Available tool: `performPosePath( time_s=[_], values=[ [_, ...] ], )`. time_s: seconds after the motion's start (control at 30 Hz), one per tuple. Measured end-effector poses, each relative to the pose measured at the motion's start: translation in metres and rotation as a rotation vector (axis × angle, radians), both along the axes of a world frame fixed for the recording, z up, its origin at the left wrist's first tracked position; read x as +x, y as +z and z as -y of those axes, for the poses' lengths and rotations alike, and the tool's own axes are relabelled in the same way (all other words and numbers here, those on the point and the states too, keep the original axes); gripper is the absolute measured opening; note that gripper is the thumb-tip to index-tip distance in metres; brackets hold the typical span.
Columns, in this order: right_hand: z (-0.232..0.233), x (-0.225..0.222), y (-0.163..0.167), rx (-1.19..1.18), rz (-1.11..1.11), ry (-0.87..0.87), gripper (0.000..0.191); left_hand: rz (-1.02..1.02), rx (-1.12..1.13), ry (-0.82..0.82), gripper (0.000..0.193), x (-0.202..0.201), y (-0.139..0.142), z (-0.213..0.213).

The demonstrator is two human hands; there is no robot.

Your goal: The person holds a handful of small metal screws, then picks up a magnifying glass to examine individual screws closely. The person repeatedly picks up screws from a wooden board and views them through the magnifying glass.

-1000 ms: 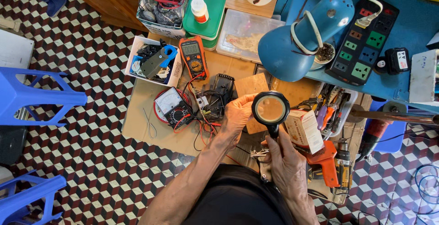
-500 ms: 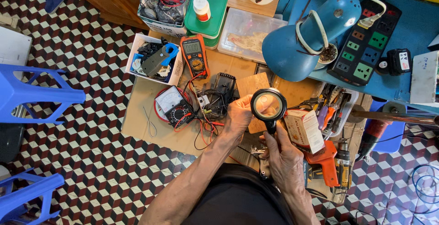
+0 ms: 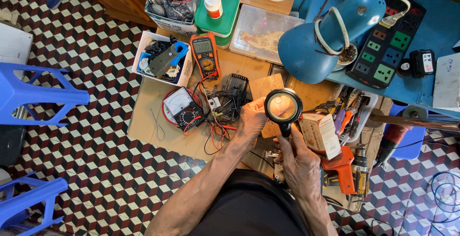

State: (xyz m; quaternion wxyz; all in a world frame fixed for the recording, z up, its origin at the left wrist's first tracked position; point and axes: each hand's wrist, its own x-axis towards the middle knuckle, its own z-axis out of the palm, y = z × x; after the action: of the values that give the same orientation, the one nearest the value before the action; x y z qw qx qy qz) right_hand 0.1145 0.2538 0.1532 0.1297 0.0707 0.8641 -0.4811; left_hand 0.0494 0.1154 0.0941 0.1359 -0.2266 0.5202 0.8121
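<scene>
your right hand (image 3: 301, 165) is wrapped around the black handle of the magnifying glass (image 3: 283, 106), lens up over the wooden block (image 3: 266, 88) in the middle of the bench. your left hand (image 3: 251, 117) sits just left of the lens, fingers curled in; it looks like it pinches something small under the glass, but that part is hidden. left of it lie the analog meter (image 3: 179, 107) and tangled red and black leads (image 3: 216, 121). the blue lamp (image 3: 326, 34) hangs above.
</scene>
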Motion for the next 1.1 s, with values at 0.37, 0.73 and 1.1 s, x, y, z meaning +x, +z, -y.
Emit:
performPosePath(
  time_s=[0.37, 0.73, 1.1],
  values=[
    [-0.001, 0.0024, -0.0046, 0.024, -0.037, 0.014, 0.042, -0.005, 0.033, -0.013, 0.023, 0.0007, 0.0016, 0.0007],
    [0.0001, -0.0003, -0.0035, -0.003, -0.026, -0.003, 0.042, -0.044, 0.023, -0.019, 0.024, -0.0007, -0.0023, 0.0015],
    [0.0007, 0.0012, -0.0059, 0.016, -0.026, 0.006, 0.044, -0.037, 0.043, -0.026, 0.021, 0.0003, -0.0012, 0.002]
  ],
)
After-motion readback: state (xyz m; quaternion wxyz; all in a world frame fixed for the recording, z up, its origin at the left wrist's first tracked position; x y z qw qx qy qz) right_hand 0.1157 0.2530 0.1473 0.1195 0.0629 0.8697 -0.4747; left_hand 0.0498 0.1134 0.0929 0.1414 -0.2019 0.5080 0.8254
